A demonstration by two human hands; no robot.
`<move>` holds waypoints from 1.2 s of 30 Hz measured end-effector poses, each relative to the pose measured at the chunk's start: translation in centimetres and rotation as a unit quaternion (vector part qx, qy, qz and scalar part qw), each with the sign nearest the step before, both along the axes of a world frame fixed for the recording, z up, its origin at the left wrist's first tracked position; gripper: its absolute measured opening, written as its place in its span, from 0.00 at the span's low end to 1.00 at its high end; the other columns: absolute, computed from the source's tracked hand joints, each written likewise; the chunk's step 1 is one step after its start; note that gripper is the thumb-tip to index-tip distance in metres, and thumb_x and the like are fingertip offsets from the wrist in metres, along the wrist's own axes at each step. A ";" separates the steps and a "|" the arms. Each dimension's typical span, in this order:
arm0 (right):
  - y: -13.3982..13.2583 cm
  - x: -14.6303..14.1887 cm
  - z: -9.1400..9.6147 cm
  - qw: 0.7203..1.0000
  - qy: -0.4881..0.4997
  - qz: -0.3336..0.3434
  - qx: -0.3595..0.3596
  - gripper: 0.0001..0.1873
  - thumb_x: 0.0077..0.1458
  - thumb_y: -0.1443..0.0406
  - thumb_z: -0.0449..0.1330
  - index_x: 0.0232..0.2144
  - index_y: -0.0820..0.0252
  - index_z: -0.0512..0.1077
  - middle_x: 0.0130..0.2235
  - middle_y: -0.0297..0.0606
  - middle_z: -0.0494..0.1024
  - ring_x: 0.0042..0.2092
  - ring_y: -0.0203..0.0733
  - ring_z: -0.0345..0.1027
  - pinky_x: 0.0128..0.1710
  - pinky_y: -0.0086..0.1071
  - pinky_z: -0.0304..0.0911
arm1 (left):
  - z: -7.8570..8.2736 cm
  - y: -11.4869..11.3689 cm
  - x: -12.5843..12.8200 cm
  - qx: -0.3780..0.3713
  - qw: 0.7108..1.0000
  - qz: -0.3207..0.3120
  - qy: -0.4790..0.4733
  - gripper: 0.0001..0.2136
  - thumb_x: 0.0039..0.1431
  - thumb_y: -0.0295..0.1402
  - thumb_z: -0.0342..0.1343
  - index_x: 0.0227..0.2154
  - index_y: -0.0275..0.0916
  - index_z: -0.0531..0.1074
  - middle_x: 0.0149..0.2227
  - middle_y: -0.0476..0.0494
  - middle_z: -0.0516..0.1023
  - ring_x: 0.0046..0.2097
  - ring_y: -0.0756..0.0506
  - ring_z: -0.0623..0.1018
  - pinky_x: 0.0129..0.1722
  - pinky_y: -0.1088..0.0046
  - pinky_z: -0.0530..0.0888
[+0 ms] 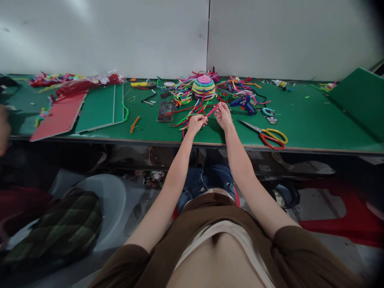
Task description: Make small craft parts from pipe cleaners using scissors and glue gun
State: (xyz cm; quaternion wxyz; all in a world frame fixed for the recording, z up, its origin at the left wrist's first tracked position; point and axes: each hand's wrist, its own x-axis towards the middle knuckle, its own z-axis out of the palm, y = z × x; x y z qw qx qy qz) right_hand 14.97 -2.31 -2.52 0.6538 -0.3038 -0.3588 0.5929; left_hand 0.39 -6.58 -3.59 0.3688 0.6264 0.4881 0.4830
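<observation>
One pipe cleaner seemingly spans left hand, right hand.

A thin pink pipe cleaner is held nearly straight and slanted, pinched at one end by the left hand and at the other by the right hand, low over the desk.

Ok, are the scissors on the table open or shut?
Shut: the scissors lie flat on the green table, blades together in one point, right of the right hand.
</observation>
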 end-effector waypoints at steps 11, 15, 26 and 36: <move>0.3 -0.4 -0.1 0.989 -0.024 -0.141 0.046 0.15 0.47 0.61 0.63 0.21 0.56 0.59 0.19 0.21 0.64 0.21 0.23 0.61 0.23 0.18 0.59 | -0.5 0.0 0.4 0.029 0.999 0.032 0.006 0.09 0.56 0.33 0.52 0.26 0.35 0.73 0.24 0.46 0.77 0.25 0.52 0.75 0.28 0.78 0.71; 0.3 0.5 -0.3 0.985 -0.079 -0.141 0.053 0.17 0.44 0.57 0.65 0.21 0.57 0.60 0.19 0.22 0.64 0.21 0.24 0.59 0.20 0.20 0.56 | -0.7 0.0 -0.1 0.027 0.999 0.013 0.011 0.09 0.57 0.34 0.51 0.29 0.35 0.74 0.27 0.44 0.78 0.26 0.52 0.76 0.29 0.77 0.71; 1.3 1.6 -1.4 0.979 -0.115 -0.169 0.018 0.17 0.43 0.53 0.63 0.27 0.57 0.65 0.25 0.26 0.71 0.26 0.27 0.67 0.18 0.21 0.52 | -0.5 -0.5 0.1 0.019 0.991 0.098 0.092 0.10 0.57 0.35 0.51 0.27 0.36 0.72 0.28 0.42 0.78 0.29 0.49 0.76 0.33 0.73 0.71; 1.8 1.7 -1.6 0.972 -0.123 -0.200 -0.003 0.20 0.45 0.52 0.62 0.21 0.57 0.58 0.21 0.24 0.66 0.22 0.27 0.63 0.18 0.22 0.53 | 0.7 -2.0 0.7 0.018 0.966 0.151 0.210 0.09 0.53 0.34 0.54 0.20 0.39 0.67 0.25 0.45 0.74 0.32 0.45 0.73 0.32 0.70 0.65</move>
